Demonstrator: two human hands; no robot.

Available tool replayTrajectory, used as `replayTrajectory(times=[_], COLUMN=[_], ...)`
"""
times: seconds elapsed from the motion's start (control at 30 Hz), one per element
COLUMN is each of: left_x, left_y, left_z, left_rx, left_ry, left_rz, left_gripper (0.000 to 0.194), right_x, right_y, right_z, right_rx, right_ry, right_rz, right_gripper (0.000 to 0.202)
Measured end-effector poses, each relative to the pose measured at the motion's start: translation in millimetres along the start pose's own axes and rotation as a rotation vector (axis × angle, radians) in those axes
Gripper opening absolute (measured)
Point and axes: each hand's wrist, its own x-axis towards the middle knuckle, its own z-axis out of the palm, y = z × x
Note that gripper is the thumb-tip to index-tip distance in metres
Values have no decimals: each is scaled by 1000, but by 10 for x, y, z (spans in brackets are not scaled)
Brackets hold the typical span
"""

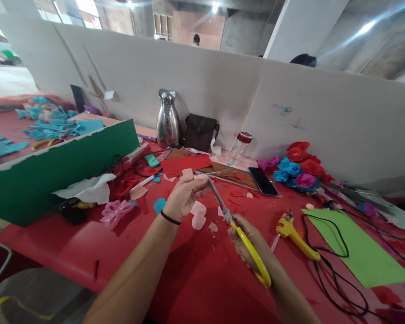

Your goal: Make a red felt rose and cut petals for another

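My right hand point(246, 240) is closed around the yellow handles of a pair of scissors point(248, 249), whose metal blades point up and to the left. The blade tips reach the fingers of my left hand point(185, 195). Those fingers pinch a small piece of pale pink paper point(187, 173); its exact outline is partly hidden. On the red table below lie cut pink pieces point(199, 216), rounded like petals, and smaller scraps point(213, 227). A blue round piece point(159, 205) sits left of my left wrist.
A yellow glue gun point(295, 234) with a black cord lies right, beside a green sheet point(361, 247). Paper flowers point(303, 166), a phone point(262, 181), a glass bottle point(240, 148), a bag point(200, 132) and a steel jug point(168, 119) stand or lie behind. A green partition point(70, 171) edges the left.
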Motion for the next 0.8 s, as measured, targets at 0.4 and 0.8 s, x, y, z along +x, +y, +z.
replayTrajectory(times=[0.4, 0.8], left_x=[-23, -66], left_y=[-48, -49], left_z=[7, 55], left_rx=[68, 116], left_ry=[-121, -154], left_rz=[-28, -27], left_gripper=[14, 15], right_x=[-92, -72], right_y=[-61, -3], right_z=[-50, -42], right_rx=[107, 140], right_ry=[-192, -156], right_rz=[91, 55], right_gripper=[65, 61])
